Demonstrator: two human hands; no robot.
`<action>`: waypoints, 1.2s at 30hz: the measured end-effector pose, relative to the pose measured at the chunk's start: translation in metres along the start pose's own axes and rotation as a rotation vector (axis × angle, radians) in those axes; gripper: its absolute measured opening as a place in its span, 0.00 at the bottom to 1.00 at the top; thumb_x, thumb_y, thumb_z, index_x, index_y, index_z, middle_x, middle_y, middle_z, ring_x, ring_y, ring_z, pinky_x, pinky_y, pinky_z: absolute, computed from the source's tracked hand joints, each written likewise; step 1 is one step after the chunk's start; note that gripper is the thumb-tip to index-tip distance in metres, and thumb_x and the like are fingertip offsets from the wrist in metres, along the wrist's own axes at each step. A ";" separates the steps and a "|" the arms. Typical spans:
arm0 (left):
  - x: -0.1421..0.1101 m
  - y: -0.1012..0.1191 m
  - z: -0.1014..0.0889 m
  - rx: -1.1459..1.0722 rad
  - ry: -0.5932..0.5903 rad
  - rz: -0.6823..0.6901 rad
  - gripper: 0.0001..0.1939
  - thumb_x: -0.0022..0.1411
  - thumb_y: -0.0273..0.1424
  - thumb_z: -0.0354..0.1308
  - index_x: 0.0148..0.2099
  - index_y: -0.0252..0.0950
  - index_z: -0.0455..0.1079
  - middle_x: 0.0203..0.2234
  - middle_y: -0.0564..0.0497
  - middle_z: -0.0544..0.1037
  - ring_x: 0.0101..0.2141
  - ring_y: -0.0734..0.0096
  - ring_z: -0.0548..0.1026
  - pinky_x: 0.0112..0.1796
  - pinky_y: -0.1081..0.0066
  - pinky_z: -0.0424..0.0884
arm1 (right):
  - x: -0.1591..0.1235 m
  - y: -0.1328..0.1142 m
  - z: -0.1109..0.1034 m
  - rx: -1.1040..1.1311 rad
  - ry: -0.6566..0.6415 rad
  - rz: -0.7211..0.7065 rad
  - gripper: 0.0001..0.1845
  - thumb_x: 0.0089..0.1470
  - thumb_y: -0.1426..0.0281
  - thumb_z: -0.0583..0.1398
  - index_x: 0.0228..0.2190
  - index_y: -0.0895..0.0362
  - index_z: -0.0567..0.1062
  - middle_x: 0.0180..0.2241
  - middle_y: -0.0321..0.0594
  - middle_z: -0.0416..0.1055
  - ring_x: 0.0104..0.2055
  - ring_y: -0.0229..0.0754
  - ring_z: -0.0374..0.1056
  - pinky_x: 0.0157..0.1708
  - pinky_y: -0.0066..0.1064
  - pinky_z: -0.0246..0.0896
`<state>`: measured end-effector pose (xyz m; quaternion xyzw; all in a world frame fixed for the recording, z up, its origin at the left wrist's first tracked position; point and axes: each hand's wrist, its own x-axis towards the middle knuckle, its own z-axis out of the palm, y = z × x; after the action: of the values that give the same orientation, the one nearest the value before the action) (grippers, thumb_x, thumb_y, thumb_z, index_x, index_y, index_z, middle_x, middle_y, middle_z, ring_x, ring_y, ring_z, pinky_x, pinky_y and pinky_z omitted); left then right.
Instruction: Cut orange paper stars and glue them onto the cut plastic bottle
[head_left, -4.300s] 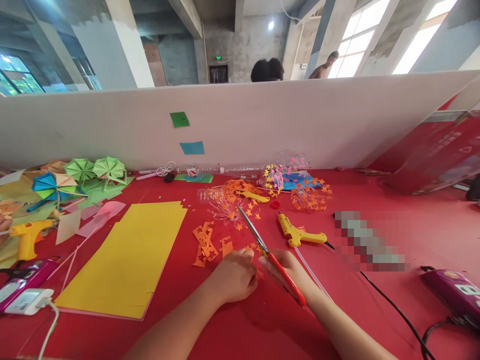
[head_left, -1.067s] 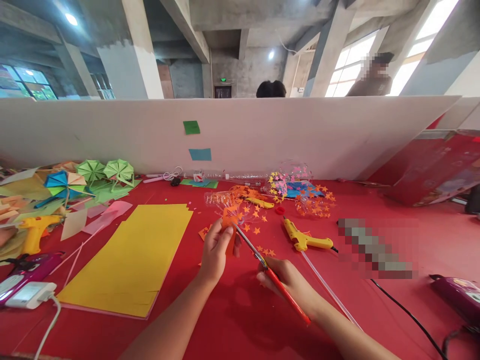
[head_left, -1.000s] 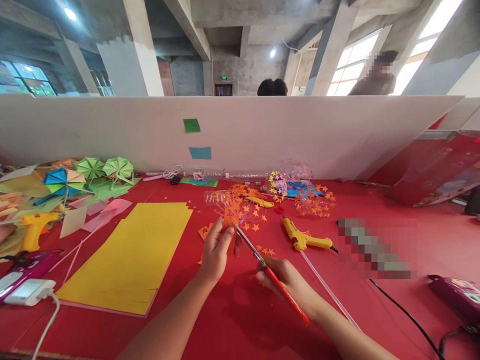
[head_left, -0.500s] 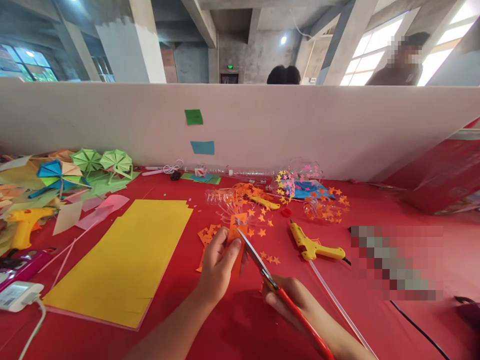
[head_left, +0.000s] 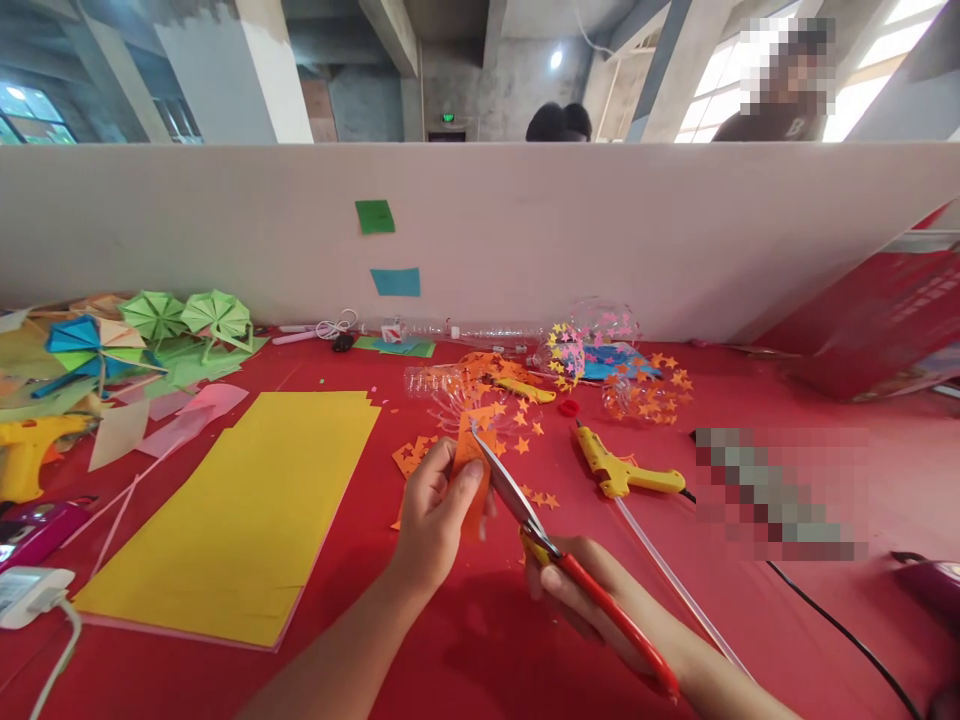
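Observation:
Between thumb and fingers, my left hand (head_left: 435, 505) pinches a piece of orange paper (head_left: 474, 490), held upright above the table. My right hand (head_left: 585, 590) grips red-handled scissors (head_left: 611, 610). Their blade tips meet the upper part of the orange paper. Just beyond lie cut orange paper scraps (head_left: 409, 460) and several small orange stars (head_left: 540, 497). Behind the paper, a clear cut plastic bottle (head_left: 435, 381) lies on its side, partly hidden. A yellow craft knife (head_left: 525, 390) rests on more orange scraps.
A stack of yellow paper (head_left: 225, 510) lies at left, near folded paper umbrellas (head_left: 217, 315) and a yellow glue gun (head_left: 30, 455). Another yellow glue gun (head_left: 622, 470) with a clear glue stick lies right. A white partition (head_left: 600, 230) stands behind; people are beyond it.
The view has tilted down a little and shifted right. My right hand's scissors have opened slightly at the handles, with the tips still at the orange paper, which my left hand keeps holding.

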<state>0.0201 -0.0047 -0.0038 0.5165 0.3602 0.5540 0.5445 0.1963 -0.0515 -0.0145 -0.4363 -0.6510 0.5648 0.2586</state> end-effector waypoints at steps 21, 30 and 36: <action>0.002 0.003 -0.002 -0.016 -0.041 -0.043 0.12 0.60 0.39 0.54 0.30 0.38 0.61 0.13 0.59 0.68 0.11 0.82 0.62 0.14 0.80 0.59 | 0.000 0.000 -0.003 -0.030 0.019 0.052 0.31 0.52 0.39 0.50 0.21 0.55 0.59 0.17 0.28 0.52 0.18 0.31 0.45 0.17 0.27 0.37; 0.003 0.003 -0.004 -0.002 -0.046 -0.051 0.12 0.60 0.40 0.54 0.30 0.38 0.60 0.13 0.59 0.68 0.10 0.82 0.61 0.13 0.80 0.57 | 0.002 0.014 -0.005 -0.048 0.005 0.013 0.28 0.55 0.45 0.53 0.22 0.56 0.58 0.20 0.29 0.52 0.21 0.32 0.46 0.20 0.27 0.39; 0.003 0.004 -0.005 0.071 -0.041 -0.025 0.12 0.60 0.40 0.52 0.30 0.38 0.60 0.15 0.58 0.66 0.15 0.78 0.62 0.18 0.76 0.59 | 0.004 0.009 -0.004 -0.058 0.028 0.037 0.27 0.54 0.46 0.55 0.22 0.55 0.59 0.21 0.30 0.53 0.23 0.34 0.47 0.23 0.28 0.42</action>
<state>0.0144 -0.0011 -0.0002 0.5423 0.3749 0.5231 0.5401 0.2002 -0.0463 -0.0230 -0.4636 -0.6551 0.5443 0.2444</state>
